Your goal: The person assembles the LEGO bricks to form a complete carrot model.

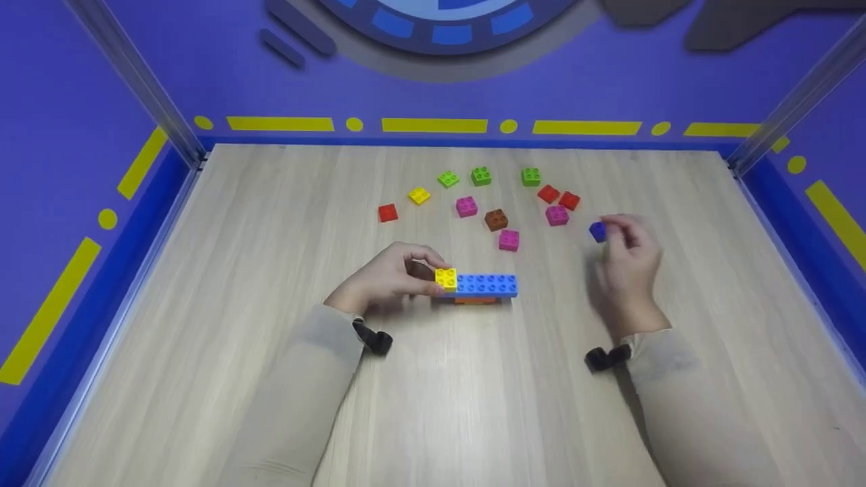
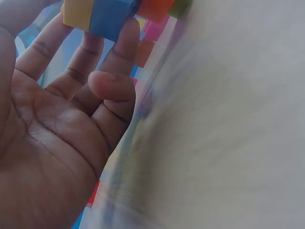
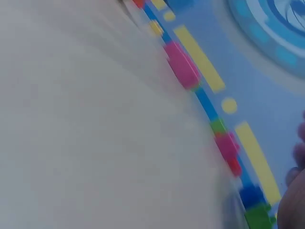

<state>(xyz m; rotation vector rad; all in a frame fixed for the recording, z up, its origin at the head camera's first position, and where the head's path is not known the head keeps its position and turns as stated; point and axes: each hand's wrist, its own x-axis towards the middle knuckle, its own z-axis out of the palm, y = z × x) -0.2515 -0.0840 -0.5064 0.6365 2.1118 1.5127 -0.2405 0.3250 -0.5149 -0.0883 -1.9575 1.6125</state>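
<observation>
My left hand (image 1: 399,274) pinches the left end of a joined set of toy building bricks between thumb and fingers. The set has a long blue brick (image 1: 487,284), a yellow brick (image 1: 445,279) on its left end and an orange brick (image 1: 475,300) underneath. In the left wrist view, the fingertips touch the blue brick (image 2: 110,19) and the yellow one (image 2: 77,13). My right hand (image 1: 632,260), fingers loosely bent, hovers at a dark blue brick (image 1: 597,231). In the right wrist view that dark blue brick (image 3: 251,196) stands apart from the fingers, beside a green brick (image 3: 259,217).
Loose bricks lie scattered beyond the hands: a brown brick (image 1: 496,219), several pink ones such as a pink brick (image 1: 509,240), a small yellow brick (image 1: 419,196), green bricks (image 1: 481,176) and flat red pieces (image 1: 388,213). Blue printed walls (image 1: 446,101) border the wooden table (image 1: 433,406).
</observation>
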